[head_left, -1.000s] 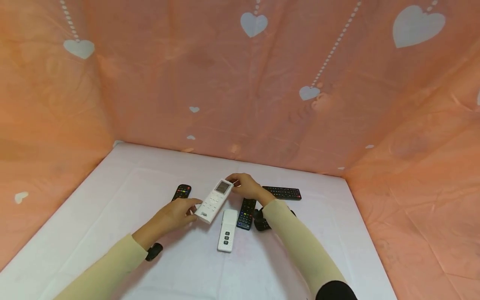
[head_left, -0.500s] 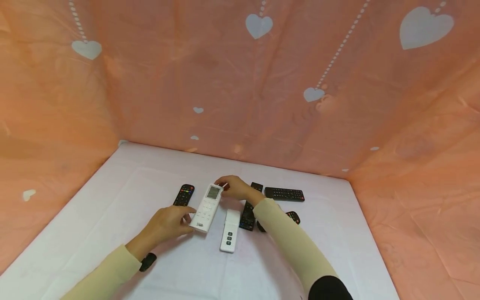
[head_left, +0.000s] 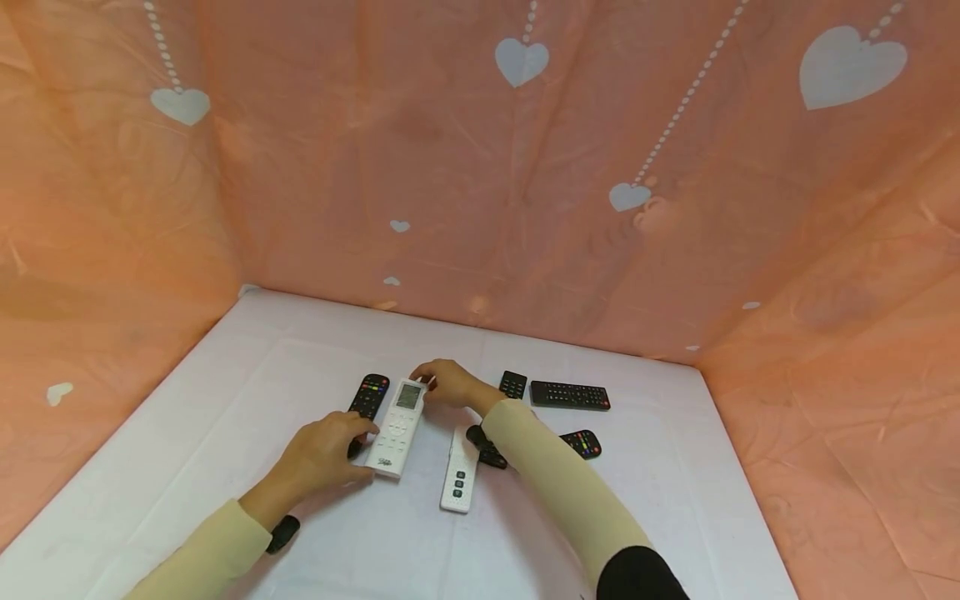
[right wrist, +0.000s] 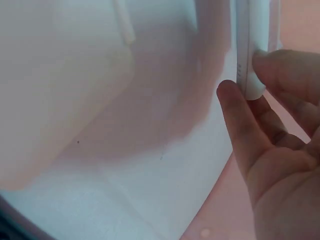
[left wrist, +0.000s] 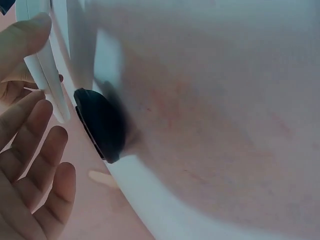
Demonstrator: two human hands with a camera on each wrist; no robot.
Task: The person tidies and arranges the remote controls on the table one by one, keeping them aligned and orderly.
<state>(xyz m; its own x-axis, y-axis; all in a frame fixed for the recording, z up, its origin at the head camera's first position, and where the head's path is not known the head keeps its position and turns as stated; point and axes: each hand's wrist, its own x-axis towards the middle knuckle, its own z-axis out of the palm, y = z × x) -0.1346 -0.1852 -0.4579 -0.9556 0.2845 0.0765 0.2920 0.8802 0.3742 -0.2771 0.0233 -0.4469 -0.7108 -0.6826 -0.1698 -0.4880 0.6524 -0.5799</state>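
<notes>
A white air-conditioner remote (head_left: 397,429) with a grey screen is held between both hands, slanting with its screen end away from me. My left hand (head_left: 318,454) grips its lower end; in the left wrist view the thumb (left wrist: 35,35) lies on the white casing. At the screen end, my right hand (head_left: 452,386) pinches the corner between thumb and fingers, as the right wrist view of the white remote (right wrist: 248,50) also shows. Right beside it on the left lies a black remote (head_left: 369,395) with coloured buttons, partly covered by the left hand.
A smaller white remote (head_left: 458,479) lies right of the held one. Several black remotes are further right, among them one lying crosswise (head_left: 570,395) and one with coloured buttons (head_left: 582,443) partly under the right sleeve. Orange curtains (head_left: 480,167) enclose the white tabletop (head_left: 315,342).
Both hands have carried the white air-conditioner remote left and nearer to me, up beside the left black remote. More of the black remotes on the right has come out from behind the right arm.
</notes>
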